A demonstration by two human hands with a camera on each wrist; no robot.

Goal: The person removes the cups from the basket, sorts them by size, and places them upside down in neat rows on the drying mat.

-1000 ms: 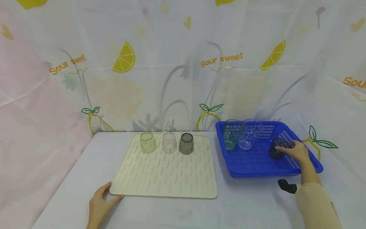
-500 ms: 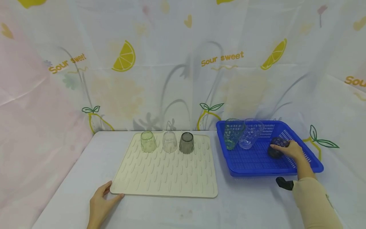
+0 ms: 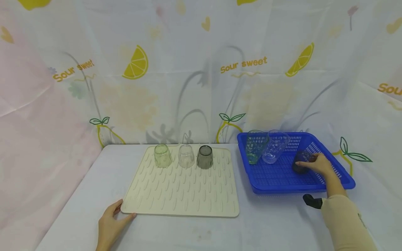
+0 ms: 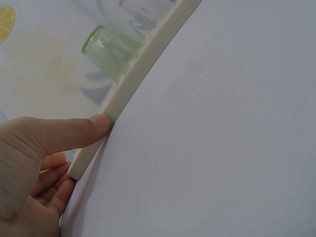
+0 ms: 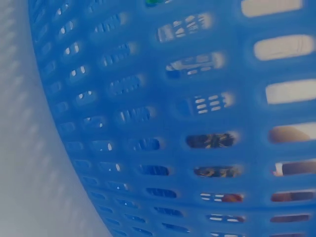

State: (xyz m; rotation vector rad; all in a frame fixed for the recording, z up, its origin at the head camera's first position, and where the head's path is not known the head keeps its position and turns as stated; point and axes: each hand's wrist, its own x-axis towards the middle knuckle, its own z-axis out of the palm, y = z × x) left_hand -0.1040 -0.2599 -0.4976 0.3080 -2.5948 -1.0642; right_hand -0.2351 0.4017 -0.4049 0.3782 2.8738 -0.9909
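Observation:
In the head view my right hand is inside the blue basket, holding a dark glass between thumb and fingers. The right wrist view shows mostly the basket's slotted side; bits of the hand and dark glass show through its slots. My left hand holds the near-left corner of a cream ridged drying mat, thumb on its front edge and fingers at its left side. On the mat's back part, a green glass, a clear glass and a grey glass stand upside down in a row.
Leaning inside the basket's back left are a tall green-tinted glass and a tall clear glass. A white-covered table lies beneath everything. Behind it hangs a lemon-printed cloth.
My right hand and the dark glass have shifted slightly left within the basket, and the glass has turned a little. The left hand and the glasses on the mat stay put.

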